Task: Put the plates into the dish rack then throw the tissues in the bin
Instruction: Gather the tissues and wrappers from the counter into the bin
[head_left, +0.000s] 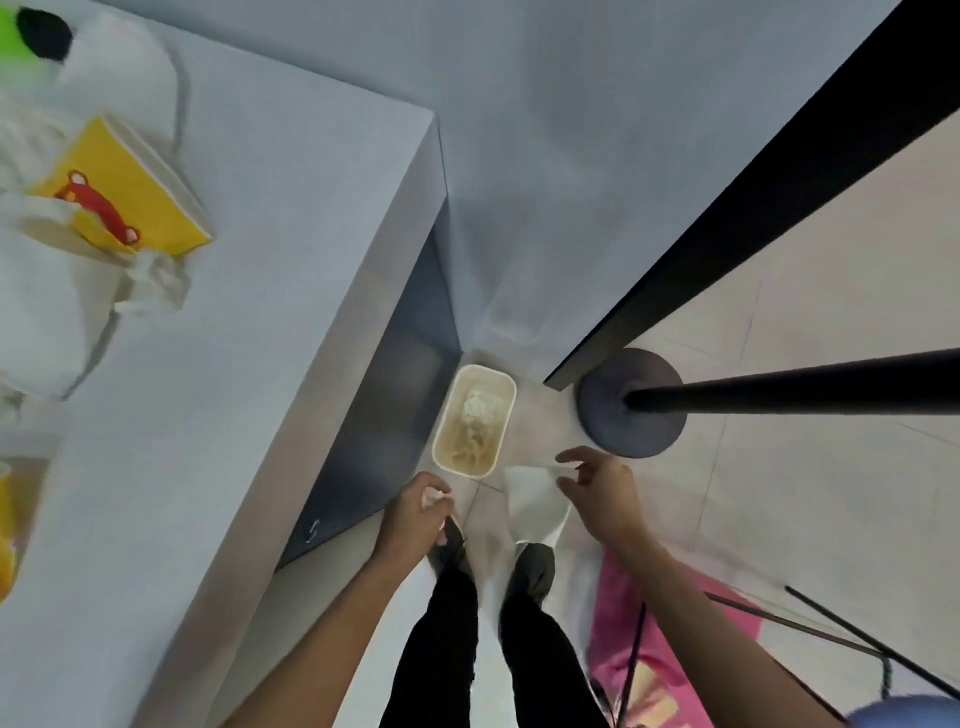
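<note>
A white rectangular bin (493, 387) stands on the floor beside the table's end, with crumpled tissues (478, 415) inside. My left hand (413, 517) hovers just short of the bin and grips a crumpled tissue (435, 497). My right hand (602, 491) is to the right of the bin with fingers spread. A flat white tissue (535, 501) sits right by its fingertips; contact is unclear. More tissues (156, 283) lie on the table. Blurred white plates (36, 291) show at the far left.
A yellow tissue box (135, 197) with a red bear sits on the pale table (270, 312). A black round stand base (631, 431) with its pole is right of the bin. A pink mat (623, 639) and thin black rods lie by my feet.
</note>
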